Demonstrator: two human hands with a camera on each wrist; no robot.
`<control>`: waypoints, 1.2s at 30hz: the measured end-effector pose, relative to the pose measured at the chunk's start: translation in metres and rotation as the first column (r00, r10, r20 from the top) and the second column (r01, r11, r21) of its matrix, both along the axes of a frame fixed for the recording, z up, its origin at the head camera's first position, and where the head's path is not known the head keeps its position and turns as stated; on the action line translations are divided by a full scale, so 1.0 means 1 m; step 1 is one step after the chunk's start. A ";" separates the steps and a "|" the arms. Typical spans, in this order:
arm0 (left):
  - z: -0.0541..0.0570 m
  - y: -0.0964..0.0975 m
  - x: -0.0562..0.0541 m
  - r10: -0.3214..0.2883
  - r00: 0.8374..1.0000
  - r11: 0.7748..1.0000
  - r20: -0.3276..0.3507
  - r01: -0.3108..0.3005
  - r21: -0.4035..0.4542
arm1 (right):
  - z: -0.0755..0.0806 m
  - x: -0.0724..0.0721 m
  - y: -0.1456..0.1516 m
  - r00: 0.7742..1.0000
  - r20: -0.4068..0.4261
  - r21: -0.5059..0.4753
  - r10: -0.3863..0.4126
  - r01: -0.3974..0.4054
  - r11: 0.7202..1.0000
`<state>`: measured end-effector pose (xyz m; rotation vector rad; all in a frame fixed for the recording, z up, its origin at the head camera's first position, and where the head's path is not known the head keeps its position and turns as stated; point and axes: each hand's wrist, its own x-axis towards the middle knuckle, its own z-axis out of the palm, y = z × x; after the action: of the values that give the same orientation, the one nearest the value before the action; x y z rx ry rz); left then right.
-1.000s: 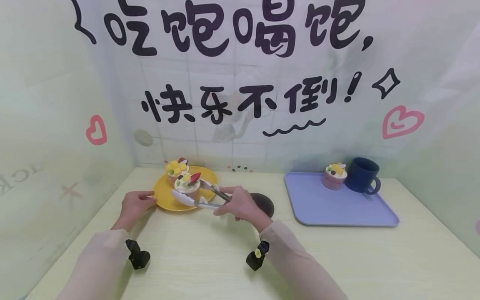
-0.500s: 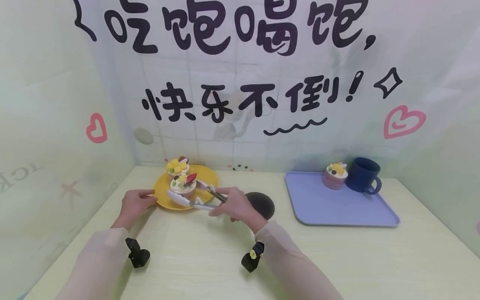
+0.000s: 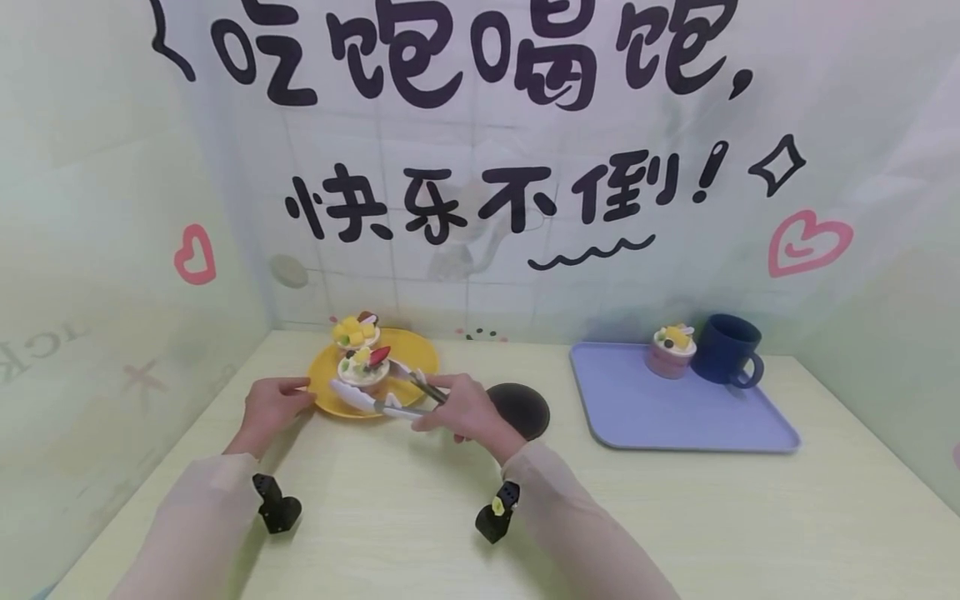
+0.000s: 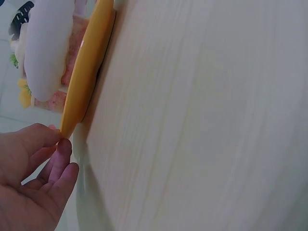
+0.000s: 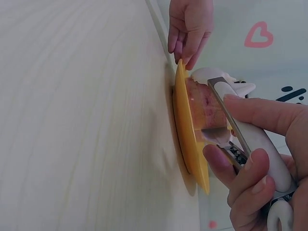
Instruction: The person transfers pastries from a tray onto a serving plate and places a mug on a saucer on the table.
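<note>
My left hand (image 3: 273, 408) pinches the left rim of the yellow plate (image 3: 412, 350), thumb on one face and fingertips beneath in the left wrist view. Tongs with white tips (image 3: 360, 398) are held in my right hand (image 3: 468, 408). Their arms straddle a pink dessert cup (image 3: 363, 373) topped with cream, fruit and a red strawberry piece, over the plate. In the right wrist view the cup's base sits close against the plate. Just behind it, another dessert cup (image 3: 356, 332) with yellow fruit cubes stands on the plate, partly hidden.
A black round dish (image 3: 521, 410) lies beyond my right hand. Further right, a lavender tray (image 3: 675, 425) bears a third dessert cup (image 3: 670, 358) and a dark blue mug (image 3: 723, 346). A printed sheet (image 3: 480, 250) hangs along the table's back edge.
My right hand, the tongs and the dessert cup between them have shifted a little left, closer to the rear cup. The left hand keeps its place on the plate rim.
</note>
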<state>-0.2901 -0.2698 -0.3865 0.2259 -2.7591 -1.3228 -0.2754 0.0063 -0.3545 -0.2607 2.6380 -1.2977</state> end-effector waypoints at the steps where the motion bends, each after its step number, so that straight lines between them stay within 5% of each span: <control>1: 0.000 0.000 0.000 0.002 1.000 1.000 0.002 -0.002 0.000 | 0.000 0.000 0.000 1.000 -0.001 0.000 -0.002 0.002 1.000; 36: 0.001 0.000 0.002 0.008 1.000 1.000 -0.017 -0.008 -0.001 | -0.003 0.002 0.005 0.999 -0.011 0.013 0.032 -0.032 0.999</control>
<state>-0.2883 -0.2701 -0.3859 0.2242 -2.7423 -1.3154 -0.2736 0.0111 -0.3574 -0.3079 2.6395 -1.2726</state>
